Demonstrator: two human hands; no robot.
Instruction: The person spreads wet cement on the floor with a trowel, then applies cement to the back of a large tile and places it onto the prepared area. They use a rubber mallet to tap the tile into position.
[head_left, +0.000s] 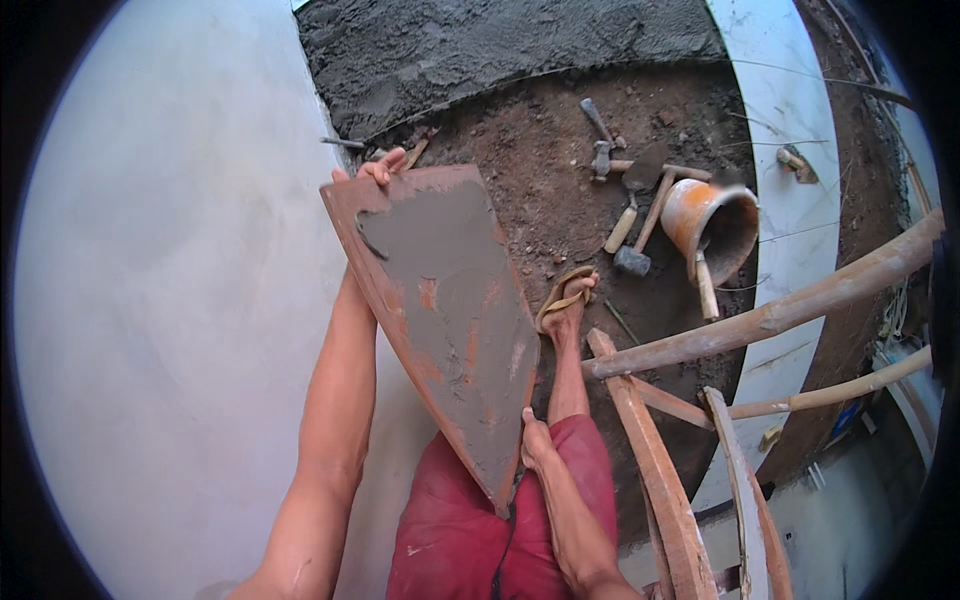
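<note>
A long tapering tile [425, 290], reddish-brown and mostly coated with wet grey mortar, is held over my lap with its narrow point toward me. My left hand [383, 168] grips the wide far edge, some fingers curled over it. Near the pointed end, my right hand [537, 440] clasps the right edge, thumb along the side and the other fingers mostly hidden underneath. Mortar covers the upturned face unevenly, and bare reddish patches show through it.
A bed of grey mortar [500, 40] lies at the far side. On the soil rest a hammer [601, 155], a mallet [633, 261], a trowel [622, 225] and a bucket [685, 215]. Wooden poles [780, 310] cross at right; a pale wall [170, 250] rises at left.
</note>
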